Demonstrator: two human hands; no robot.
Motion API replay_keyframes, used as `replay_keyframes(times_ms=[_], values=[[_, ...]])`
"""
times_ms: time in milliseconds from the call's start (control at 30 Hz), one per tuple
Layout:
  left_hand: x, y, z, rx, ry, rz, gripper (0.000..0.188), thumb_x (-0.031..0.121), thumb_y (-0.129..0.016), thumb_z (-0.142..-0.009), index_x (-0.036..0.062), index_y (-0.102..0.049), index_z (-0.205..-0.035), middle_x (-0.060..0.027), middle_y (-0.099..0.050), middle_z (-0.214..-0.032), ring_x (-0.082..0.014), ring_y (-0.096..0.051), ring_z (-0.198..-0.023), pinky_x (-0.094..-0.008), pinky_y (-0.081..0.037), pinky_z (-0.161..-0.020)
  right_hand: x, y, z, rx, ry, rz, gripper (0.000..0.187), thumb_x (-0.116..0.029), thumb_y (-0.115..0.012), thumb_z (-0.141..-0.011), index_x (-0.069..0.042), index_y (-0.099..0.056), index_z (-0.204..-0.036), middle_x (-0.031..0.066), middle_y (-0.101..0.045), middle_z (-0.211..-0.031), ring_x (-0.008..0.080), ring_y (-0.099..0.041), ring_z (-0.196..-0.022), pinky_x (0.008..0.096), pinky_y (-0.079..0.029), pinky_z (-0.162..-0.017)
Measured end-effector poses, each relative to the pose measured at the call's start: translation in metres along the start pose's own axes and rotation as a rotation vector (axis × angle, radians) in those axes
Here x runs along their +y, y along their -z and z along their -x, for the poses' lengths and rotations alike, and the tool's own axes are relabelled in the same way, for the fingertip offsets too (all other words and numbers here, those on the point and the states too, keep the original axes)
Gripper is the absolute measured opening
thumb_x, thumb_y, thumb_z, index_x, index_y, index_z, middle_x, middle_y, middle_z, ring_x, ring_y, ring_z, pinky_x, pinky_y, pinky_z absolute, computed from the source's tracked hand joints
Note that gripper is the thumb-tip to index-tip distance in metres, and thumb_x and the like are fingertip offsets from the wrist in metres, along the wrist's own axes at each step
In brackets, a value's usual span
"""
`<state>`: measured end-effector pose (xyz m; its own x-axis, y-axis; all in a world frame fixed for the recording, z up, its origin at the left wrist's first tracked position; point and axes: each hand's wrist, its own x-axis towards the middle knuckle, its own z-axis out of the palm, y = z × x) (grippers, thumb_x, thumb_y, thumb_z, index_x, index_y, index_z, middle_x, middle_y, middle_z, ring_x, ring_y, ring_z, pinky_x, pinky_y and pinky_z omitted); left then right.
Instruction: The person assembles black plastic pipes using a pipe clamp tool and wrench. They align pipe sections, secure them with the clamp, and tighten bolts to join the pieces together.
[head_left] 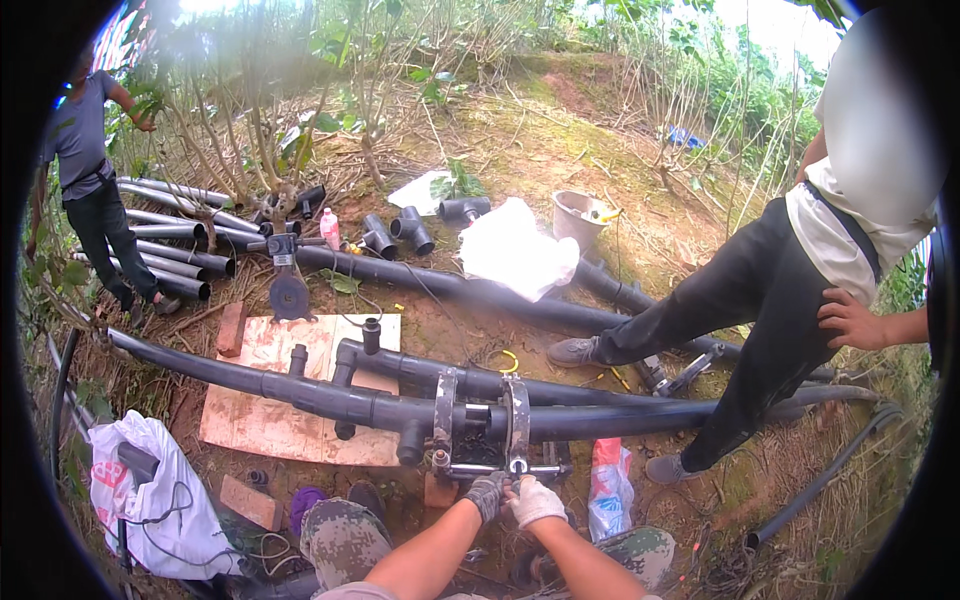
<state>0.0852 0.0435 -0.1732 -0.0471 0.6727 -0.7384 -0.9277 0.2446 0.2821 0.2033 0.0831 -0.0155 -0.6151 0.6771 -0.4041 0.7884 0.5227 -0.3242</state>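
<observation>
My left hand [487,496], in a grey work glove, is closed just below a pipe-clamping frame [546,470]. My right hand [538,503], in a whiter glove, has its fingers drawn together beside it, at the lower end of the right ring clamp [516,418]. What the fingers hold is hidden. That clamp rings a thick black pipe [620,420]. A left ring clamp [444,410] rings the facing black pipe [330,398], which carries side branches. A short gap separates the two pipe ends between the clamps.
A plywood board [250,430] lies under the left pipe, with bricks [250,502] nearby. A white bag [150,500] stands at left. A co-worker's leg [700,290] straddles the pipes at right; another person [90,180] stands far left by stacked pipes [180,260]. A bucket [580,218] stands behind.
</observation>
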Motion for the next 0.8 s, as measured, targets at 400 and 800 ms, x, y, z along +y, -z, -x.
replay_keyframes(times_ms=[400, 800], values=[[-0.023, -0.015, -0.007, -0.181, -0.109, 0.371, 0.036, 0.043, -0.051, -0.106, 0.0117, -0.063, -0.119, -0.0089, -0.068, -0.112, -0.026, -0.063, -0.105, -0.0509, -0.053, -0.095, 0.002, -0.009, -0.01, 0.341, 0.328, 0.4, 0.031, -0.04, -0.062, -0.097, -0.013, -0.063, -0.112, 0.017, -0.071, -0.096, 0.0383, -0.073, -0.09, 0.0512, -0.06, -0.073], [-0.019, -0.019, -0.008, -0.313, -0.098, 0.631, 0.021, 0.035, -0.057, -0.104, 0.0153, -0.065, -0.105, -0.009, -0.065, -0.1, -0.0263, -0.061, -0.09, -0.0411, -0.057, -0.073, -0.039, 0.048, -0.05, 0.083, 0.068, 0.368, 0.046, -0.051, -0.067, -0.09, -0.007, -0.071, -0.1, 0.02, -0.074, -0.1, 0.0393, -0.071, -0.101, 0.0489, -0.056, -0.087]])
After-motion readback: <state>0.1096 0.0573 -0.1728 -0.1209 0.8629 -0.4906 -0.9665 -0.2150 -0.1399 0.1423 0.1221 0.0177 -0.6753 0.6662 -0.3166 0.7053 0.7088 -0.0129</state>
